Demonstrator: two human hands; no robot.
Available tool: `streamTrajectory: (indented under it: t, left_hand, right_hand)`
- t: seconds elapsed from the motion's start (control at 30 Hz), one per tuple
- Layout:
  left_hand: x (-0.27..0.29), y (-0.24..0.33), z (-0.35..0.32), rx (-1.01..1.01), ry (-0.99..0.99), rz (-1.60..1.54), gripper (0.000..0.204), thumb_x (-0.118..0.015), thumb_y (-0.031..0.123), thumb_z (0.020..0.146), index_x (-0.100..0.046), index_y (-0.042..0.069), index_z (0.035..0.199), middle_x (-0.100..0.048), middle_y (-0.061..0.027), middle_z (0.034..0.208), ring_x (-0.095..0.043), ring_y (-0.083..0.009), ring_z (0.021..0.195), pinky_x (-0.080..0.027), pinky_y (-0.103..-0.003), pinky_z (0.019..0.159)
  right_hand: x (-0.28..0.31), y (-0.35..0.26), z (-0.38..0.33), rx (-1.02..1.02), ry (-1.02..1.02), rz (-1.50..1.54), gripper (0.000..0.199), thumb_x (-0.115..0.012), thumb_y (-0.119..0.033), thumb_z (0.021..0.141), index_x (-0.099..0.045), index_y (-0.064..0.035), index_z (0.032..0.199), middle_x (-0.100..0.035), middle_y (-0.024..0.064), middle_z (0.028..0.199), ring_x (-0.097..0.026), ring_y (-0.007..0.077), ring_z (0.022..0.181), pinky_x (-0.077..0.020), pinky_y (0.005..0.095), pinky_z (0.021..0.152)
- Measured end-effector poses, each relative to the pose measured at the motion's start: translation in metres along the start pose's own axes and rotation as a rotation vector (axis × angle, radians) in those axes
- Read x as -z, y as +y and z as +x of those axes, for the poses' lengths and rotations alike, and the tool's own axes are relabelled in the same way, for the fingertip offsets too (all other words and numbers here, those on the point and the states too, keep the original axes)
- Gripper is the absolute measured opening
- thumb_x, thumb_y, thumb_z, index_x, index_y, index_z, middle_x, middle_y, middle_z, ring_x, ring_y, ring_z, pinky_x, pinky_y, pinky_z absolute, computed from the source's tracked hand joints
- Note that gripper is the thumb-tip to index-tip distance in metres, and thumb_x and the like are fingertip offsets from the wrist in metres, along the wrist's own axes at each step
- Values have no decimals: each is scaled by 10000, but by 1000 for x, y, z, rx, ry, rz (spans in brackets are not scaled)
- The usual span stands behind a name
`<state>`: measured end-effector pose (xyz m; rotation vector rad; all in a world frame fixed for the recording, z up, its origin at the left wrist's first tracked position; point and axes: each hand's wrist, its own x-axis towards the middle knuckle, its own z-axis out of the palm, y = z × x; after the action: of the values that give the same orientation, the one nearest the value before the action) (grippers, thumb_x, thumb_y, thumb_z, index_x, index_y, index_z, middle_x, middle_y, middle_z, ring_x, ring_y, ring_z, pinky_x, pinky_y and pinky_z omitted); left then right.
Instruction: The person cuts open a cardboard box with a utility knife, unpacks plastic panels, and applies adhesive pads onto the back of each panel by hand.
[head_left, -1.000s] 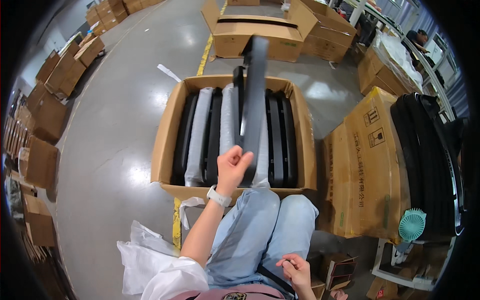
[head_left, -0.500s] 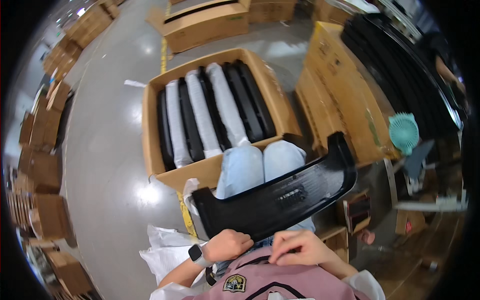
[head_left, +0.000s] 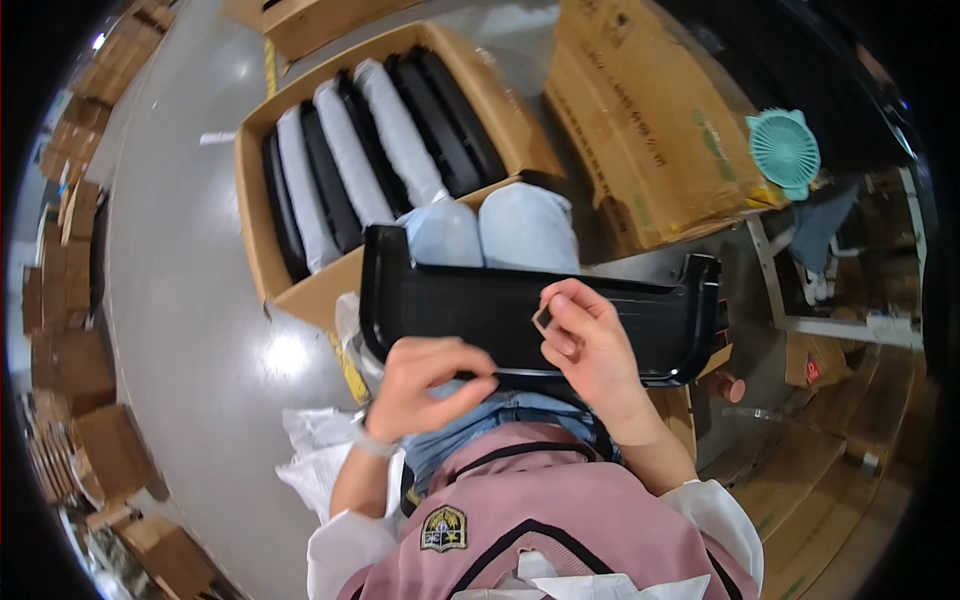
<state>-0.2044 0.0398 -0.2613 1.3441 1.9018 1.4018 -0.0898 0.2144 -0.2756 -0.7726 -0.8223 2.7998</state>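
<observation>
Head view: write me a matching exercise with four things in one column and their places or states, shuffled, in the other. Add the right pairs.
Things
1. Black panel
2. Right hand
3. Teal fan
4. Open carton

Places or states
A. Filled with a row of bare black pieces and pale wrapped pieces
B. Across the person's legs
C. By the near corner of a tall brown box
D. Fingers pinching a small dark piece

Right pairs: 1-B, 2-D, 3-C, 4-A
</observation>
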Motion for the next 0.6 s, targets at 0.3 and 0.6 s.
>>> streamTrajectory:
  t: [0.3, 0.6]
  left_hand:
    - [-35, 6, 13, 228, 261, -312, 148, -709, 80, 728, -633, 19, 838, -356, 76, 521, -249, -12, 481, -158, -210, 446]
    - [-34, -8, 6, 270, 203, -510, 102, -720, 96, 751, -639, 36, 770, -298, 67, 481, -233, -28, 455, -178, -226, 436]
  right_hand:
    - [-10, 4, -4, -18, -49, -105, 138, -593, -114, 877, -569, -33, 987, -504, -14, 668, -380, 27, 498, -286, 187, 427]
    - [-9, 12, 0, -56, -122, -108, 201, -605, -68, 867, -527, -41, 1050, -475, -26, 756, -360, 23, 543, -272, 185, 443]
